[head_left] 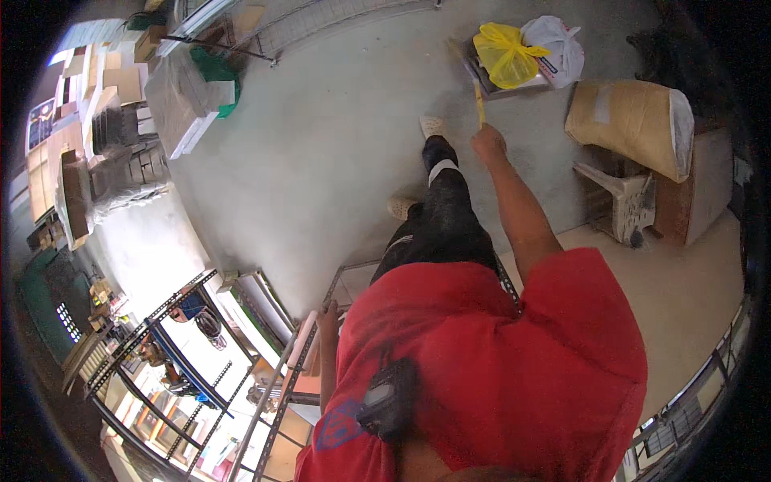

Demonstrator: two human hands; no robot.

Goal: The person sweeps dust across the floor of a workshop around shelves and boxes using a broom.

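Observation:
My right hand reaches out ahead, its fingers closed around the near end of a long, thin yellow handle. Beyond the handle runs a greyish, blurred strip, too unclear to name. Its far end lies by a dark, flat box or tray bearing a yellow plastic bag and a white plastic bag. At my left side, my left hand is closed on a bar of a slotted metal rack; its fingers show only small and dim.
A brown wrapped bundle rests above a pale plastic chair at right, beside a board. Stacked cartons and plastic-wrapped goods stand at far left. Another slotted metal shelf frame is at lower left. Grey floor lies ahead.

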